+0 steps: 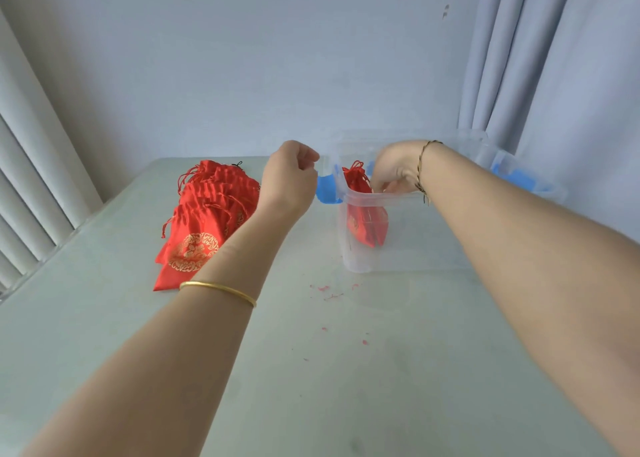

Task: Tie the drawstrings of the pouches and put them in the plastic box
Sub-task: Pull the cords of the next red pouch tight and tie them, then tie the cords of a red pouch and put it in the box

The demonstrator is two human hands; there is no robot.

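Note:
A clear plastic box [360, 266] with blue latches stands on the table at centre right. One red pouch [362, 197] with its drawstring top bunched leans inside against the box's left wall. My right hand [394, 169] reaches over the rim into the box, its fingers hanging down just right of that pouch and apart from it. My left hand [291, 172] hovers beside the box's left latch [327, 188], fingers curled with nothing visible in them. A pile of several red pouches [207, 221] with gold emblems lies on the table to the left.
The pale green table [311, 370] carries small red fluff specks [327, 288] in front of the box. White blinds [31, 186] close the left side, a grey curtain [540, 58] hangs behind the box at right, and a wall stands close behind.

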